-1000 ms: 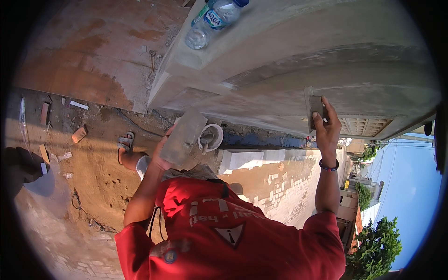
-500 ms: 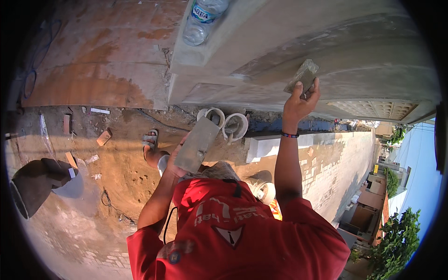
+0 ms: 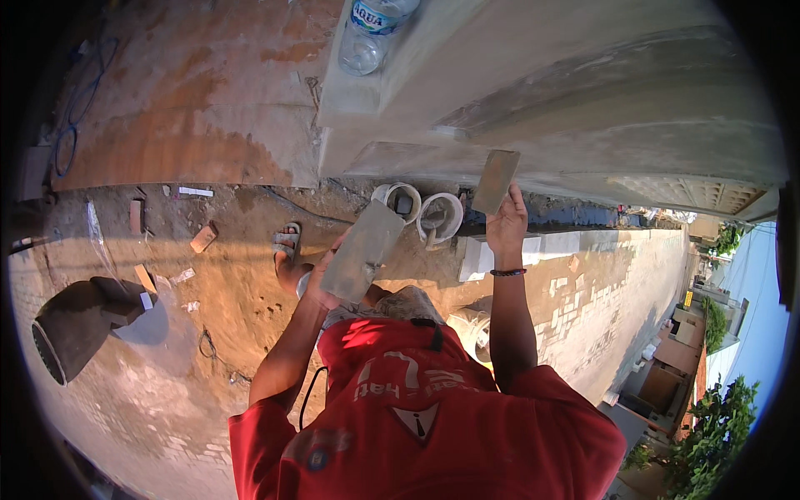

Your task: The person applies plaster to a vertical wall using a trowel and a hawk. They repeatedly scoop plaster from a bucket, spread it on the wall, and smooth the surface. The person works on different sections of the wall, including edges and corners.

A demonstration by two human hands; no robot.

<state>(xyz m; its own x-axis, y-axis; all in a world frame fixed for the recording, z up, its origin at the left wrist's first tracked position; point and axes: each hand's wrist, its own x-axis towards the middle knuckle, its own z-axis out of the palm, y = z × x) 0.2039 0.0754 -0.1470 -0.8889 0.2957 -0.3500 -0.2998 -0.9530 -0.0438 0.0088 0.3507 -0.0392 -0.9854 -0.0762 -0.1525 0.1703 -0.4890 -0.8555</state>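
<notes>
My left hand is closed on the edge of a flat grey rectangular board, held in front of my waist and smeared with a little mortar. In my right hand is a thin rectangular plastering trowel, its brownish-grey flat face showing and its handle hidden. The fingers wrap round its lower edge. Beyond the trowel lies the grey plastered wall; whether the two touch I cannot tell.
Two buckets stand at the wall's foot, one with a tool in it. A clear plastic bottle lies on the wall's ledge. Brick pieces litter the dirt at left, near a dark pipe-like object. White blocks line the right.
My right hand has come down and left from the wall surface, turning the trowel so its flat face shows. The left hand with the board has shifted slightly right and up in view.
</notes>
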